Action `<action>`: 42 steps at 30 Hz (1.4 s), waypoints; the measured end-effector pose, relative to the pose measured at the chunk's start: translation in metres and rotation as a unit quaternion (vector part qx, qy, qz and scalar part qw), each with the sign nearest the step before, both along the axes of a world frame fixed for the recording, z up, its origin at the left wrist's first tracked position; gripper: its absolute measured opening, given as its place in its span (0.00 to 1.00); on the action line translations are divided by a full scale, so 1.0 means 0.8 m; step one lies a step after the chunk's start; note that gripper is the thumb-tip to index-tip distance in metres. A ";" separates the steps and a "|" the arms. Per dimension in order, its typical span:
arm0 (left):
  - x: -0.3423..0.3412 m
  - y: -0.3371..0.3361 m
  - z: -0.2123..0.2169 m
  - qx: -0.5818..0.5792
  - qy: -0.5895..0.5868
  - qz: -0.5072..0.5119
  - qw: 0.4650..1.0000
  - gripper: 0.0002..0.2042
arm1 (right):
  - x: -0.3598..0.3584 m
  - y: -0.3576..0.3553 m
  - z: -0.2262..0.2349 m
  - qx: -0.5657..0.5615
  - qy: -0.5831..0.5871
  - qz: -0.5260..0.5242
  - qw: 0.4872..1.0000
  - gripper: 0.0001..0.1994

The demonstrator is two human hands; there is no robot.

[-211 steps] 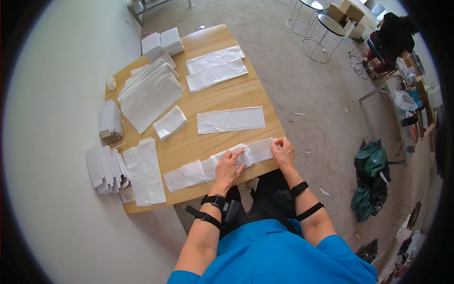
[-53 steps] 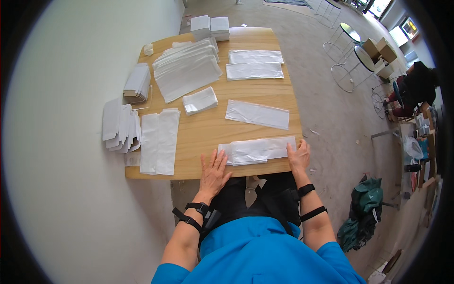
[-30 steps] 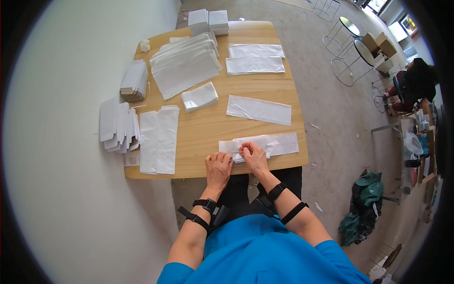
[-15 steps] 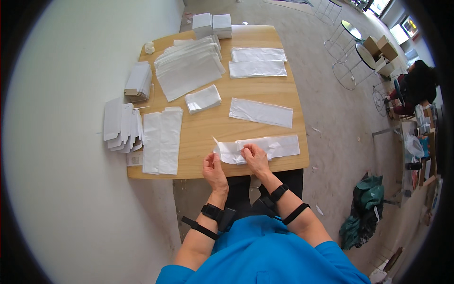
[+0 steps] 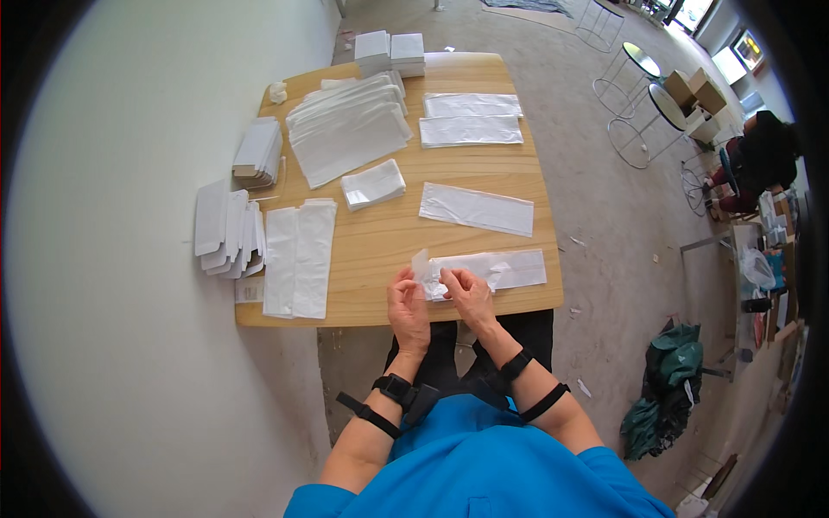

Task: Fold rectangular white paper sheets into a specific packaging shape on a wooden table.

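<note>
Head view, single item in hand: one long clear plastic sleeve (image 5: 488,269), lying flat along the near edge of the wooden table (image 5: 389,237), directly in front of the seated person. Left hand (image 5: 408,304): fingers closed in a pinch on the sleeve's left end, where a short flap stands lifted off the tabletop. Right hand (image 5: 467,292): fingertips curled down onto the same end just beside the flap, pressing or pinching the film; which of the two cannot be told at this size. The rest of the sleeve runs rightward, flat and untouched. Handling, as judged: very light, thin, limp film, likely slick and prone to crease or cling; it would sag if lifted by one corner, so it is best taken at the open end with both hands, or held flat against the wood. Other stock on the table: a second flat sleeve (image 5: 477,209) just beyond; two more sleeves (image 5: 471,118) farther back; a fanned heap of white bags (image 5: 347,131); a small folded white packet (image 5: 373,184); two white sheets (image 5: 299,257) at the left; stacks of white cards (image 5: 226,229) overhanging the left edge; two small white boxes (image 5: 390,50) at the far end.
</note>
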State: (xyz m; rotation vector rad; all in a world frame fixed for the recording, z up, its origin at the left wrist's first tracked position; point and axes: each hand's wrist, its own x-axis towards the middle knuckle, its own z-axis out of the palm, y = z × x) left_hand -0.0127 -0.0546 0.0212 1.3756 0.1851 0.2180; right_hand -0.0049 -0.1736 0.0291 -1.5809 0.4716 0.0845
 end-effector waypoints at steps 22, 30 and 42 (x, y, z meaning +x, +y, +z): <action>0.007 -0.014 -0.002 0.530 -0.111 -0.166 0.824 0.15 | 0.006 -0.051 -0.015 -0.243 -0.032 -0.056 0.968 0.08; 0.006 -0.012 -0.005 0.525 -0.122 -0.174 0.824 0.16 | -0.001 -0.054 -0.022 -0.254 -0.041 -0.128 0.958 0.07; 0.012 -0.002 -0.021 0.547 -0.101 -0.172 0.813 0.15 | 0.006 -0.065 -0.042 -0.319 -0.014 -0.084 0.944 0.06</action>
